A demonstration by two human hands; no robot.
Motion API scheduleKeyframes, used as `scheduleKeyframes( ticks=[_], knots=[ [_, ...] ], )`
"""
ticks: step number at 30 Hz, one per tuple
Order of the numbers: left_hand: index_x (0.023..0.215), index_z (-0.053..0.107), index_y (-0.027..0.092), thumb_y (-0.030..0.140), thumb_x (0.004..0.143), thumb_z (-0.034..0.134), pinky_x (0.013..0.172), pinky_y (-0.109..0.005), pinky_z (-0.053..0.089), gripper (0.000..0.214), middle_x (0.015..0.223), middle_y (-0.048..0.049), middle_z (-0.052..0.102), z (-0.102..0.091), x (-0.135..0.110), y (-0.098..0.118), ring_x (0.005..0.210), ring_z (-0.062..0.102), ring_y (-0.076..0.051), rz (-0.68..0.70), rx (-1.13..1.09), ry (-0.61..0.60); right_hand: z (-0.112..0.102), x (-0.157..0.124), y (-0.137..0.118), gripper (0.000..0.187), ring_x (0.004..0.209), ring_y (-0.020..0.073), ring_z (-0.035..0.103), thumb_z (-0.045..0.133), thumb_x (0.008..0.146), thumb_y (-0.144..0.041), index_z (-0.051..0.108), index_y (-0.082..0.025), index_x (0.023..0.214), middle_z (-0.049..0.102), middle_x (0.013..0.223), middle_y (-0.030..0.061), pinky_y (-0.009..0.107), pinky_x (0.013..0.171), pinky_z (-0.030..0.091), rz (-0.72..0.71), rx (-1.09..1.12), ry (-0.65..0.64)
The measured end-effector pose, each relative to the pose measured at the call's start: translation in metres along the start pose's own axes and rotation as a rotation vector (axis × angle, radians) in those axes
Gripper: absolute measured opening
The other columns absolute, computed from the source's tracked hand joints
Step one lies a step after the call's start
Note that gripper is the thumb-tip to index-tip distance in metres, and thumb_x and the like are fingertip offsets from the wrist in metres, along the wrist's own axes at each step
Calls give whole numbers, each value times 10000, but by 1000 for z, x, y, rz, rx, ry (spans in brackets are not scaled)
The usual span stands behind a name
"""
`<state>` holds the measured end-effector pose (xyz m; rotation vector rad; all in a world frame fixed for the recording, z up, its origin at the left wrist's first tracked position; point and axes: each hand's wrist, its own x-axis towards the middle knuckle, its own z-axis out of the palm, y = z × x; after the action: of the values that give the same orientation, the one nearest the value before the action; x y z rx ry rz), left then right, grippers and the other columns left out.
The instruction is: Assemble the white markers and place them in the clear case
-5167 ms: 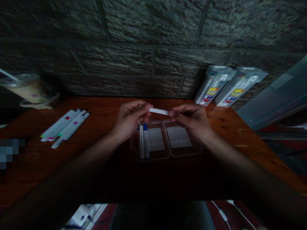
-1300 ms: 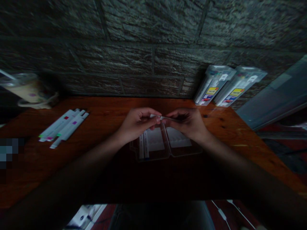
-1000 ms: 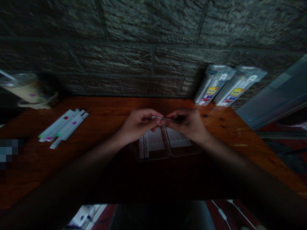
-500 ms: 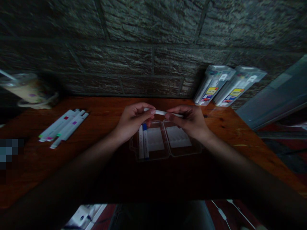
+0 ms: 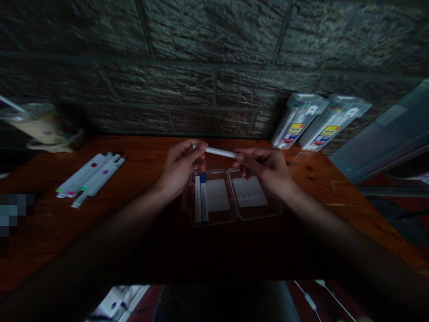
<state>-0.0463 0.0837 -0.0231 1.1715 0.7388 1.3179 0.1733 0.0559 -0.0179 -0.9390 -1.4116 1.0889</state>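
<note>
Stone wall (image 5: pixel 187 85) behind wooden surface (image 5: pixel 144 150). White marker (image 5: pixel 221 152) is in the air near the open clear case (image 5: pixel 232 195); left hand (image 5: pixel 182 163) and right hand (image 5: pixel 264 167) pinch near opposite ends, grip closed on it. I'd use light, in-line pinches so it neither bends nor slips.

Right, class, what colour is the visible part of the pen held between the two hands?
The held pen looks white, seen best in the head view.
</note>
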Motion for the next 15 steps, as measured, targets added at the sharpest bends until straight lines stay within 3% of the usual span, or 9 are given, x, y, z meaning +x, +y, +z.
scheduleKeyframes(
  ticks=[15],
  knots=[
    [885,726,137,198,911,656,467,-225,474,97,669,11,570,-2,2,-1,490,561,-100,-26,-60,38,-4,2,1,273,627,147,717,782,891,-365,811,-189,1097,832,942,78,252,499,559,80,199,-65]
  ],
)
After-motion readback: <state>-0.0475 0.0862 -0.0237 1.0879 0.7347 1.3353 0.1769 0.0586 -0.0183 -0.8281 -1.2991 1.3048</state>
